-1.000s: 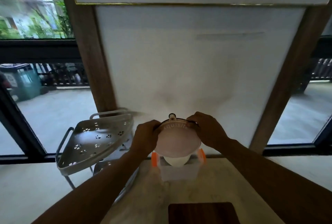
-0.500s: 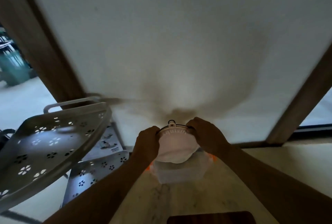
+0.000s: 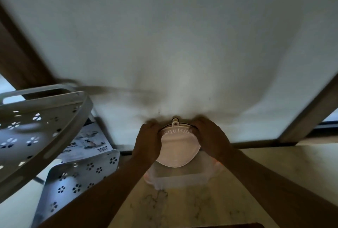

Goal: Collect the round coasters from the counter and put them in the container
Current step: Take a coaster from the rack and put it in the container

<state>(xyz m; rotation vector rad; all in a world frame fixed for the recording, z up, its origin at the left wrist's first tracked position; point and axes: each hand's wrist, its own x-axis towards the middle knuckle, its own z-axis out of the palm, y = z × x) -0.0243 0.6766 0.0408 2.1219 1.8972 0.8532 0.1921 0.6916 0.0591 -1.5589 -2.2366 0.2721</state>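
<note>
A round pale pink coaster (image 3: 176,151), with a hanging tab and raised lettering near its top edge, is held tilted between both hands. My left hand (image 3: 148,140) grips its left edge and my right hand (image 3: 210,136) grips its right edge. Its sides bend inward between my hands. Directly under it stands a clear plastic container (image 3: 180,177) with orange clips, on the marble counter (image 3: 201,205). The coaster's lower edge dips toward the container's opening. What lies inside the container is hidden.
A white perforated corner shelf rack (image 3: 36,129) stands at the left, with a lower tier (image 3: 80,174) beside my left forearm and a printed card (image 3: 86,142) behind it. A white wall panel (image 3: 164,44) rises right behind the container. A dark wooden board edge (image 3: 228,226) shows at the bottom.
The camera has tipped down and closer. The coaster has sunk lower toward the container and folded more between my hands.
</note>
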